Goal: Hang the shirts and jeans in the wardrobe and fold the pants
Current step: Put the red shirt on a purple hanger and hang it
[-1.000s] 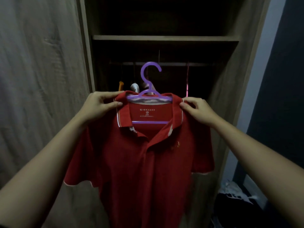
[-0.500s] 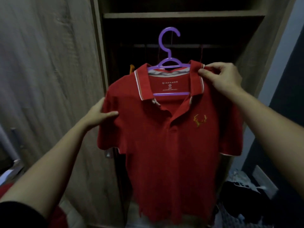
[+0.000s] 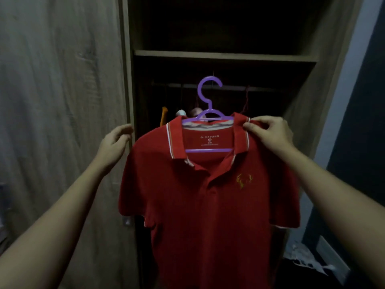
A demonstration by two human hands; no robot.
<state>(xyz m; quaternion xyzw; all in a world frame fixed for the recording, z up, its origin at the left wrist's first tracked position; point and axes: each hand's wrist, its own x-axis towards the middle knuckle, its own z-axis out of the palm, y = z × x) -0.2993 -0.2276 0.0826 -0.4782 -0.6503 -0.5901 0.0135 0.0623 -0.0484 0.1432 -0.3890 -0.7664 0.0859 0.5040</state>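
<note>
Red polo shirt (image 3: 208, 205) hanging on a purple hanger (image 3: 208, 150) in front of the open wardrobe (image 3: 225, 56), right hand (image 3: 268, 132) pinching its collar and holding it up, left hand (image 3: 113, 142) hovering loose-fingered, gripping nothing, by the wardrobe's door edge.

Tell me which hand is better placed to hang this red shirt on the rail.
Likely right: the right hand pinches the red shirt at its collar; the left hand is open, off it.
</note>
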